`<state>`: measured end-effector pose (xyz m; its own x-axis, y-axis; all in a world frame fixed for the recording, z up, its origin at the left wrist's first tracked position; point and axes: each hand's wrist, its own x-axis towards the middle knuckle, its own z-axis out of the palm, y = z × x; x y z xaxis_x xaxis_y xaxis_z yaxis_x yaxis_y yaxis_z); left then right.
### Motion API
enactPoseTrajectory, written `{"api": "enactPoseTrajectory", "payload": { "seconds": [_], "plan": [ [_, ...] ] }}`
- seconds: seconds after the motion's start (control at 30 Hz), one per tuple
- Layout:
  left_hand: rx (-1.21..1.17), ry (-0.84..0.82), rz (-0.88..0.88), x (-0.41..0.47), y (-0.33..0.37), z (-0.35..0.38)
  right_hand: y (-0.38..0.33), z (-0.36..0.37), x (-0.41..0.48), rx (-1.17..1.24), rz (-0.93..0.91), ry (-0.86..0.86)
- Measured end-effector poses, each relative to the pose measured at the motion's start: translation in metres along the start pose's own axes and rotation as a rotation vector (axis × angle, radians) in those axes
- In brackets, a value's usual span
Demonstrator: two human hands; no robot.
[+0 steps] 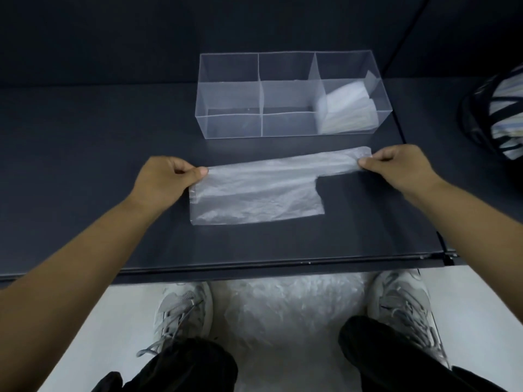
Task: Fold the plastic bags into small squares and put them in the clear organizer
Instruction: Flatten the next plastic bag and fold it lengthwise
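A see-through plastic bag [254,193] lies flat on the dark table [85,165], right in the middle, just in front of the person. It looks folded in half the long way, so it is a long strip with its handle part sticking out toward 3 o'clock.

The left hand [167,179] pinches the bag's bottom corner at 9 o'clock, between thumb and bent fingers. The right hand [396,168] pinches the tip of the handle at 3 o'clock the same way. Both hands are closed on the bag. They hold the two far ends, probably to pull the thin plastic tight and flat. Thin plastic is floppy and slippery, so it may bunch up or slide open if it is let go.

The clear organizer [283,131] sits at 12 o'clock from the bag, near it but not touching. That is likely so the folded squares are easy to drop in. It has dividers inside. The part at its 3 o'clock end holds some folded bags [348,108]. The other parts look empty.

More bags [288,321] lie in a fluffy pile on the floor at 6 o'clock, between the person's gray shoes [184,309]. I think this bag needs more folds before it is a small square.
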<state>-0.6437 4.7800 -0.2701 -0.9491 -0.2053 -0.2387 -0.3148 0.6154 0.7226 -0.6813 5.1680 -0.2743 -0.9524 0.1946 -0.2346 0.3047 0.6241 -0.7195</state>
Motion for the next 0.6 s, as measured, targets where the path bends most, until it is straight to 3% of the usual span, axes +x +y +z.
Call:
{"api": "enactPoseTrajectory", "payload": {
  "seconds": [0.1, 0.2, 0.23, 0.3, 0.37, 0.43, 0.53, 0.6],
  "plan": [
    [0.183, 0.108, 0.062, -0.001, 0.003, 0.006, 0.002, 0.002, 0.005, -0.059, 0.025, 0.023],
    [0.367, 0.370, 0.431, -0.017, 0.015, 0.014, 0.003, 0.004, 0.006, -0.079, 0.027, 0.041],
    [0.407, 0.359, 0.561, -0.026, 0.021, 0.020, 0.003, 0.005, 0.006, -0.084, 0.027, 0.042],
    [0.499, 0.175, 0.720, -0.043, 0.024, 0.039, 0.001, 0.004, 0.005, -0.110, 0.032, 0.034],
    [0.561, -0.060, 0.646, -0.056, 0.023, 0.058, -0.006, 0.004, 0.002, -0.182, 0.046, 0.036],
    [0.654, -0.144, 0.545, -0.060, 0.012, 0.069, -0.019, 0.007, -0.006, -0.341, -0.006, 0.153],
    [0.728, -0.148, 0.502, -0.062, 0.001, 0.075, -0.051, 0.033, -0.030, -0.442, -0.337, 0.321],
    [0.748, -0.154, 0.487, -0.063, 0.000, 0.076, -0.075, 0.065, -0.053, -0.369, -0.591, 0.142]
  ]
}}
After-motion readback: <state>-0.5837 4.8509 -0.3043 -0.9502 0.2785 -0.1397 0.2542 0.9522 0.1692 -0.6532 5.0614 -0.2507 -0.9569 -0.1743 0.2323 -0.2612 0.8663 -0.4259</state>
